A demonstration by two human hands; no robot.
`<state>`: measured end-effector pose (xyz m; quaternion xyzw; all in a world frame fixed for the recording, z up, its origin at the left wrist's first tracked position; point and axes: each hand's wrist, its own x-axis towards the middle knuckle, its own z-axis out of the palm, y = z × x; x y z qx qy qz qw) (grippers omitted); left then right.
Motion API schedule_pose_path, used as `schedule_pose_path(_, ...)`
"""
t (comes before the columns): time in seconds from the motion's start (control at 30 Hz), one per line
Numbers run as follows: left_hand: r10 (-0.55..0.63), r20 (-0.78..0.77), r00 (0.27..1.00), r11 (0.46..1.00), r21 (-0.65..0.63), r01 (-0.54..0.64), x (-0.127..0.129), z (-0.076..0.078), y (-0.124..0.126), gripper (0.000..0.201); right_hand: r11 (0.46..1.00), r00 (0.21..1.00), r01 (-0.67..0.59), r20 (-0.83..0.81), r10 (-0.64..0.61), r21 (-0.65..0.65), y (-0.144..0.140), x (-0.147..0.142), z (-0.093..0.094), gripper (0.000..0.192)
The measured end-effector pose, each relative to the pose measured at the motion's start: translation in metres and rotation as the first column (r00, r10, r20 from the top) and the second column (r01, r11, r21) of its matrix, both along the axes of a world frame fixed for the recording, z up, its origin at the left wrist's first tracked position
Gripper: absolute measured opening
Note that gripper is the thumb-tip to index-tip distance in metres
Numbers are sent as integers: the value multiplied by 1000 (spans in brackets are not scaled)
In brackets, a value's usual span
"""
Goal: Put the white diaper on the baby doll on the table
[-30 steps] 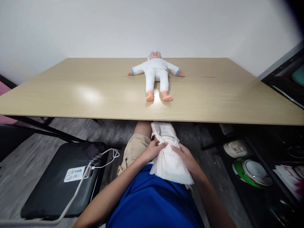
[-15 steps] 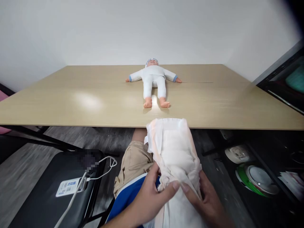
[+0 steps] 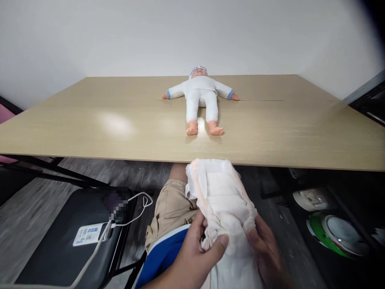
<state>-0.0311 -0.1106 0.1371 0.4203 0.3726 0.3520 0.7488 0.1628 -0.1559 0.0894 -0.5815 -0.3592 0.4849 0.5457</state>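
Note:
An unfolded white diaper (image 3: 224, 192) with pale orange edges lies over my lap, its far end close to the table's front edge. My left hand (image 3: 201, 249) grips its left edge, thumb on top of the padding and fingers underneath. On the opposite edge, my right hand (image 3: 264, 245) is closed, with its thumb along the ruffled side; some of its fingers are hidden beneath. Beyond the diaper, a baby doll (image 3: 202, 94) in white clothes and a printed cap lies on its back on the table, arms spread and feet toward me.
The wooden table (image 3: 120, 140) spans the view in front of a white wall. At left, a black chair (image 3: 45, 249) holds a white device (image 3: 90, 235) with a cable. Under the table at right are a green-rimmed round object (image 3: 319, 233) and a white item (image 3: 311, 199).
My right thumb has moved from the diaper's middle outward to its right edge. The left hand keeps its grip. The view has shifted slightly, and the diaper's far end sits a little lower.

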Motion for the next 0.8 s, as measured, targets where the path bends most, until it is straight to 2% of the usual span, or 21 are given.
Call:
schedule_pose_path(0.1,-41,10,999,998,36,41,1,3,-2,72,995,958,33,-282,-57,-90,14,-1,11,51)
schedule_pose_path(0.2,-88,-2,996,992,89,88,-1,1,-3,66,988,936,68,-334,-112,-140,23,-2,24,43)
schedule_pose_path(0.3,-91,-87,992,983,151,103,-6,-3,-1,57,982,928,88,-344,-143,-169,28,-4,33,51)
schedule_pose_path(0.4,-6,-87,996,992,122,16,-7,-10,5,61,979,896,105,-411,-170,-176,27,-10,33,60)
schedule_pose_path(0.5,124,22,992,992,-22,-124,-3,-18,13,63,977,877,144,-437,-200,-158,24,-19,27,67)
schedule_pose_path(0.6,229,93,969,967,-140,-215,5,-24,20,59,978,889,177,-409,-206,-106,21,-26,21,73)
schedule_pose_path(0.7,288,69,955,943,-196,-270,11,-22,24,63,980,910,191,-364,-197,-51,21,-26,15,69)
schedule_pose_path(0.8,329,51,943,935,-162,-317,13,-17,26,70,981,937,192,-302,-176,22,25,-19,12,55)
